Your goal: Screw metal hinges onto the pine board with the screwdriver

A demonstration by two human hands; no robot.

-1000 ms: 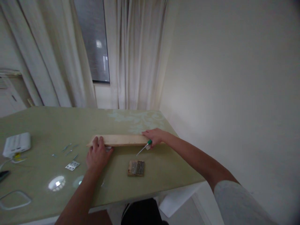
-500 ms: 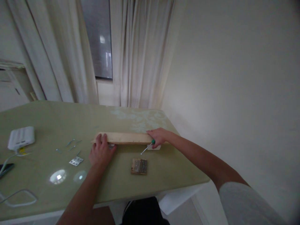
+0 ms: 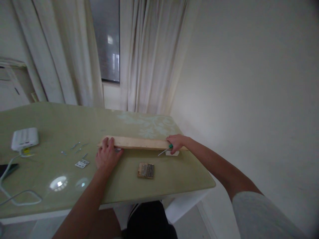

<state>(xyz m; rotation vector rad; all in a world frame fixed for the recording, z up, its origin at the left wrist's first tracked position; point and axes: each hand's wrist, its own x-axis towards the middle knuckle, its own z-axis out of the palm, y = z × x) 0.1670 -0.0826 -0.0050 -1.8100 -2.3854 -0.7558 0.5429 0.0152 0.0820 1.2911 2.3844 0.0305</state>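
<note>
A long pale wooden board (image 3: 139,142) lies across the table, raised a little at its ends. My left hand (image 3: 107,155) is closed on its left end, fingers over the top and thumb at the near edge, with a small light piece (image 3: 118,150) partly showing under the board there. My right hand (image 3: 176,143) grips the right part of the board and also holds a screwdriver (image 3: 163,152) with a green handle, its shaft pointing left and toward me. Beneath that hand a white block (image 3: 172,153) sticks out from under the board.
Nearer me lies a small wooden block with metal hinges (image 3: 146,170) on it. At left are a metal hinge plate (image 3: 82,163), several small metal pieces (image 3: 75,145), a white box (image 3: 25,139) with a cable (image 3: 22,203), and a dark flat object (image 3: 8,169). A wall stands right.
My right hand has moved right along the board with the screwdriver, and the white block under it has shifted right too. My left hand stays at the left end. The view has tilted slightly.
</note>
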